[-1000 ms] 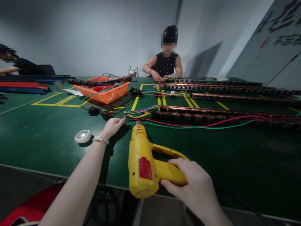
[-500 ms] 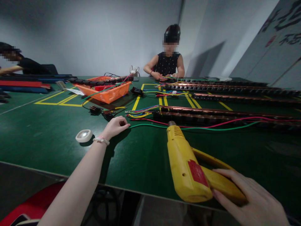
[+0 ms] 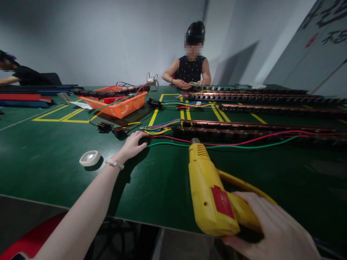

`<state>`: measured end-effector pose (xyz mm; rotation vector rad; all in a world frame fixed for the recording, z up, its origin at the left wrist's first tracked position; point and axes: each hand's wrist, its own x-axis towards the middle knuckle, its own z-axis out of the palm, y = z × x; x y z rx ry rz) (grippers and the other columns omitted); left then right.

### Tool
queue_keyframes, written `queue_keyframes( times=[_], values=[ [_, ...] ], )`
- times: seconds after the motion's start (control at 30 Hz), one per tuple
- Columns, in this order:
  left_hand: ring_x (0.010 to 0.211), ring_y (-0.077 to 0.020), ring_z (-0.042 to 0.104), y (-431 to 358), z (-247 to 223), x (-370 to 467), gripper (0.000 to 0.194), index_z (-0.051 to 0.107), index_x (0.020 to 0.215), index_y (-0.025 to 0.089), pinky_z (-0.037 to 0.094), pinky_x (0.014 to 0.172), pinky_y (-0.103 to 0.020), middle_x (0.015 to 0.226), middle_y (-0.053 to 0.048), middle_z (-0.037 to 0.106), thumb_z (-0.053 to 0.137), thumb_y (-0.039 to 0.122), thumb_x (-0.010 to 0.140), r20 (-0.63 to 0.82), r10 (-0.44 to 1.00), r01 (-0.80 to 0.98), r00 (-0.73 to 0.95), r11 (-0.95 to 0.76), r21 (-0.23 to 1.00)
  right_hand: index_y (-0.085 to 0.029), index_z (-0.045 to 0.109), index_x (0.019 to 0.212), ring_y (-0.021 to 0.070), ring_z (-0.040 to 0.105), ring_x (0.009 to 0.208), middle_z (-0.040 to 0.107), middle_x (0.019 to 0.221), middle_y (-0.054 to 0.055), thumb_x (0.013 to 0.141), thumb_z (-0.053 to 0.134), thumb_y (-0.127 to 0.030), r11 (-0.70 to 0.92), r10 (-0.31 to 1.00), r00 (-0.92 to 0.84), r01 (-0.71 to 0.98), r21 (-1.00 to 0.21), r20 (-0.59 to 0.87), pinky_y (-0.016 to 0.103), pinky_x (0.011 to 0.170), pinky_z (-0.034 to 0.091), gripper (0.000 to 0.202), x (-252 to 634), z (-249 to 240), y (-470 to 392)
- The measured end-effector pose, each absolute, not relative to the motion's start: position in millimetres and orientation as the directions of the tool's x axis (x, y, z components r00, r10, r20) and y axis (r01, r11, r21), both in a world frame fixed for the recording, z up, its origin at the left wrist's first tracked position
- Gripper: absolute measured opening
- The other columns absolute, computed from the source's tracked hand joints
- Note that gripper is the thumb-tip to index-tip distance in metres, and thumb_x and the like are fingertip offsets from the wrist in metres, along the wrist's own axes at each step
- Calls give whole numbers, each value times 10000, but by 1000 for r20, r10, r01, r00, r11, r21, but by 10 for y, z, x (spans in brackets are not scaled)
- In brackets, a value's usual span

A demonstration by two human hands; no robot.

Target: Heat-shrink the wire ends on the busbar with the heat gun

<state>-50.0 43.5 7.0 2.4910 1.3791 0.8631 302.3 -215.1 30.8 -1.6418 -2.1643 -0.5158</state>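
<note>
My right hand [image 3: 273, 224] is wrapped round the handle of a yellow heat gun [image 3: 210, 195], its metal nozzle pointing away from me toward the wires. At the left ends of the wires, my left hand [image 3: 132, 147] lies low over the table, thumb and fingers apart. Its fingertips reach the end of a red wire [image 3: 173, 138]; the thumb is at the end of a green wire [image 3: 168, 143]. Whether the fingertips press on either wire I cannot tell. Just beyond them lie yellow and blue leads [image 3: 162, 130] from a long black strip with copper rods [image 3: 244, 131].
A white dish-like object [image 3: 90, 159] sits left of my forearm. Black connectors [image 3: 119, 131] and an orange basket [image 3: 119, 108] lie beyond. More rod strips [image 3: 265, 111] stretch across the green table [image 3: 157, 180]. A co-worker [image 3: 191, 68] handles wires opposite; another person [image 3: 27, 74] is far left.
My left hand has gone from curled fingers at the green wire to fingers spread toward the red wire. My right hand has shifted slightly along the heat gun's handle. The view has shifted slightly.
</note>
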Motion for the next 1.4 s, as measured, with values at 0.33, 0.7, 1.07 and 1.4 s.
queue_keyframes(
  times=[0.33, 0.7, 1.07, 1.4],
  values=[
    [949, -210, 556, 510, 43, -509, 255, 672, 966, 193, 433, 906, -377, 966, -63, 606, 521, 332, 814, 428, 824, 709, 372, -550, 441, -158, 592, 974, 243, 630, 733, 664, 837, 67, 539, 678, -739, 334, 831, -194, 923, -189, 522, 358, 634, 479, 731, 2279, 409, -1963],
    [837, -164, 575, 425, 111, -420, 198, 576, 939, 186, 458, 806, -312, 922, -39, 638, 445, 321, 878, 484, 836, 668, 260, -517, 535, -230, 581, 983, 267, 602, 855, 644, 920, 27, 444, 822, -571, 311, 950, -264, 851, -423, 168, 396, 725, 462, 682, 1793, 504, -1775],
    [793, -165, 573, 307, 235, -406, 337, 642, 821, 157, 437, 755, -270, 834, -50, 652, 406, 390, 876, 456, 847, 682, 273, -505, 529, -214, 540, 818, 224, 585, 772, 610, 795, -4, 435, 776, -668, 378, 914, -285, 856, -352, 288, 361, 686, 428, 639, 1796, 401, -1750],
    [553, -118, 435, 286, 232, -464, 526, 669, 699, 134, 298, 540, -233, 580, -15, 576, 338, 506, 869, 254, 921, 813, 295, -381, 439, -198, 576, 870, 218, 581, 754, 614, 790, 0, 514, 728, -692, 399, 893, -289, 862, -311, 345, 365, 673, 433, 628, 1803, 406, -1774]
  ],
)
